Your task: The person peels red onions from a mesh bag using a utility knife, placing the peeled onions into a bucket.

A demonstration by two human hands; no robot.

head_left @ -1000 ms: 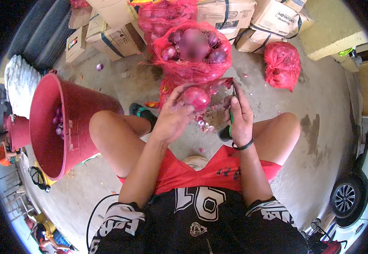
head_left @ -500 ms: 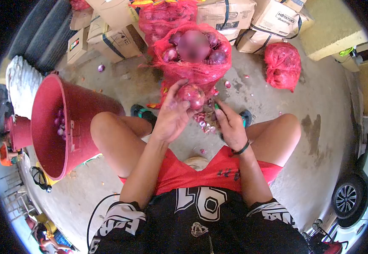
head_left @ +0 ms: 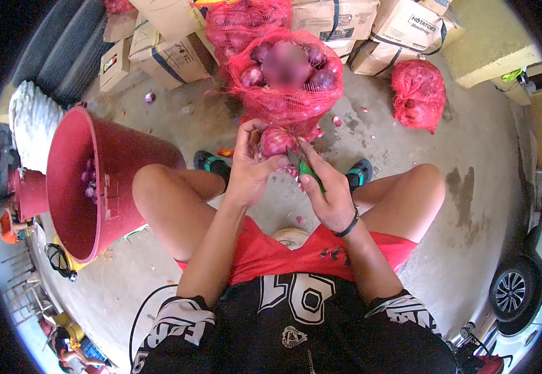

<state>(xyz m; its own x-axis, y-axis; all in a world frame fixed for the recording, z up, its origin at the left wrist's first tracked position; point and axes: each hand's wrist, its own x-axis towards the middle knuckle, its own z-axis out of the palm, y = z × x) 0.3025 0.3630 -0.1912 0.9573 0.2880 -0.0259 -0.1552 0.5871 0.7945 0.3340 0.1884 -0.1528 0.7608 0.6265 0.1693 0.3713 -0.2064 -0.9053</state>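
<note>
Between my knees, my left hand [head_left: 250,165] is closed around a red onion [head_left: 278,142], fingers behind it and thumb along its near side. My right hand [head_left: 330,190] grips a small knife [head_left: 308,174] with a green handle. Its blade lies against the onion's lower right side, and the right fingertips touch or nearly touch the onion. Just beyond my hands stands an open red mesh sack [head_left: 271,106] full of red onions; a blurred patch hides some of them. Bits of onion skin lie on the floor under my hands.
Left of my knee, a large red tub [head_left: 127,149] is tipped on its side with onions inside. Cardboard boxes [head_left: 177,59] and another mesh sack [head_left: 240,28] stand behind. A red bundle [head_left: 417,93] lies at right. A car [head_left: 530,274] is at far right.
My right hand has moved up and left, bringing the knife against the onion. My left hand has turned the onion slightly and shifted it a little left.
</note>
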